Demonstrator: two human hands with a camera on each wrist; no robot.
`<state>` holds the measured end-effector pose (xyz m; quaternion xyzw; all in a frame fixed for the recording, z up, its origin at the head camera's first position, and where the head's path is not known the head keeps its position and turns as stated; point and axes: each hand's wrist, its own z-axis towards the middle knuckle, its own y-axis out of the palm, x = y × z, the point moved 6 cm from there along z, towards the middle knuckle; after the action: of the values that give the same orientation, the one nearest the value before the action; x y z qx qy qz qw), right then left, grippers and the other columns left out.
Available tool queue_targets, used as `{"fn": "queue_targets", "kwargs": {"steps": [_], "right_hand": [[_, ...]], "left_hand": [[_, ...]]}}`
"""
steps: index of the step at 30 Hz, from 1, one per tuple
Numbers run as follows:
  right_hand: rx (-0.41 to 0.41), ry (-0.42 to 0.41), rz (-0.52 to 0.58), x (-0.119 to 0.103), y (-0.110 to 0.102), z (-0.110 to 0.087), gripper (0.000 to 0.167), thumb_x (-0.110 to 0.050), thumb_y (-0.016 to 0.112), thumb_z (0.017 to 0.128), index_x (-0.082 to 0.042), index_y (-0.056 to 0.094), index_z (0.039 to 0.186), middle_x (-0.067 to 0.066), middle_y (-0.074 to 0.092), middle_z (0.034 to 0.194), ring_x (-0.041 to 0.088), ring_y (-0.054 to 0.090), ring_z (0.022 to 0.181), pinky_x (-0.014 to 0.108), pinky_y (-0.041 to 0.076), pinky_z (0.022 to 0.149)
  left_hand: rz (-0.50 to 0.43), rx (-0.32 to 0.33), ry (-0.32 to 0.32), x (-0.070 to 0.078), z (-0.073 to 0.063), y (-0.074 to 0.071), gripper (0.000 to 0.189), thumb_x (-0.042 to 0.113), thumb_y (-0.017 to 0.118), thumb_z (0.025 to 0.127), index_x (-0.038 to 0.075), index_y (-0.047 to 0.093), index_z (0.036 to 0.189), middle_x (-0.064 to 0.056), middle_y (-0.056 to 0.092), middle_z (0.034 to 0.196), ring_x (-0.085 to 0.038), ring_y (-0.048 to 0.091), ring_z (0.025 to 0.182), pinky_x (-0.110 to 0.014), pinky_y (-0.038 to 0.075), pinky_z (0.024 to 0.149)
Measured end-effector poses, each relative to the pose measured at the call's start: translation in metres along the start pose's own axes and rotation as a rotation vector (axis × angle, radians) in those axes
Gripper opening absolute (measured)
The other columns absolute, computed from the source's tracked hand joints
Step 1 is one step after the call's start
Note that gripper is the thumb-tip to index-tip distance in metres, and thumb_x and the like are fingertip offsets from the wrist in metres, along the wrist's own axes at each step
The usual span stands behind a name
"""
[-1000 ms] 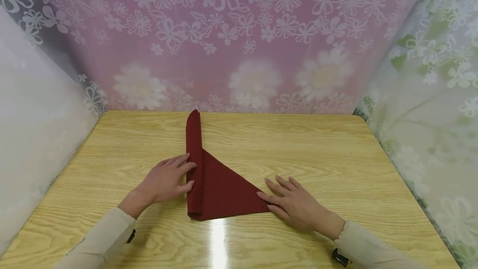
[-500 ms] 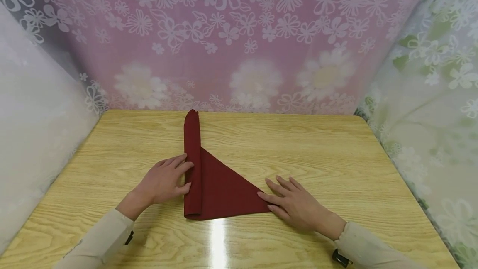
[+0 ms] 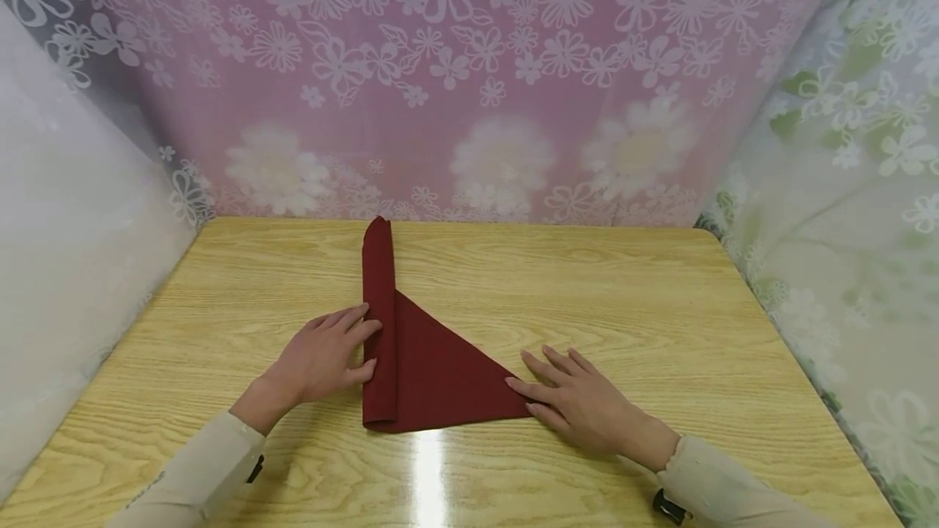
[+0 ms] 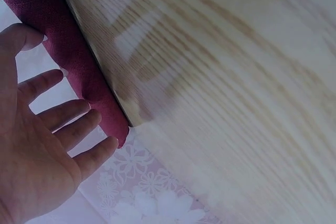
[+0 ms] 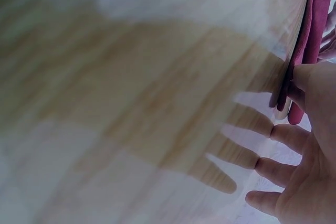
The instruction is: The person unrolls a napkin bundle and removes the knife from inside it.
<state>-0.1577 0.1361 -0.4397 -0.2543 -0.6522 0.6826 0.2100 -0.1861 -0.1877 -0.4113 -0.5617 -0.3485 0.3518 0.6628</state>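
Apparently mid-roll: dark-red, part-rolled fabric cloth (image 3: 447,373) lies on the yellow wood-grain worktop (image 3: 623,292), left hand (image 3: 323,353) unclenched, touching the roll (image 3: 379,283), right hand (image 3: 583,406) spread flat at the triangular tip (image 3: 511,404); next move likely wants even rightward rolling.

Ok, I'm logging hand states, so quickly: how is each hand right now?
Left hand: open, touching the rolled part of the dark red cloth.
Right hand: open, touching the cloth's pointed corner.
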Motion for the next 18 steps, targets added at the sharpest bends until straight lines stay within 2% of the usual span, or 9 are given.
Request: {"fn": "queue_targets", "kwargs": {"steps": [12,18], "right_hand": [[0.042,-0.011,0.009,-0.001,0.001,-0.001,0.042,-0.037,0.042,0.102,-0.027,0.048,0.143,0.01,0.036,0.15,0.04,0.034,0.134,0.062,0.028,0.102],[0.015,-0.001,0.017,-0.001,0.001,-0.001,0.043,-0.038,0.041,0.103,-0.027,0.046,0.144,0.01,0.035,0.151,0.039,0.031,0.135,0.062,0.027,0.103]], "left_hand": [[0.05,0.014,-0.008,0.005,0.0,0.0,0.048,0.042,0.053,0.096,0.012,0.057,0.133,-0.015,0.043,0.144,-0.031,0.043,0.128,-0.053,0.042,0.094],[0.059,0.023,0.021,0.013,0.006,-0.001,0.051,0.044,0.05,0.097,0.016,0.052,0.139,-0.014,0.04,0.147,-0.031,0.039,0.132,-0.052,0.039,0.098]]}}
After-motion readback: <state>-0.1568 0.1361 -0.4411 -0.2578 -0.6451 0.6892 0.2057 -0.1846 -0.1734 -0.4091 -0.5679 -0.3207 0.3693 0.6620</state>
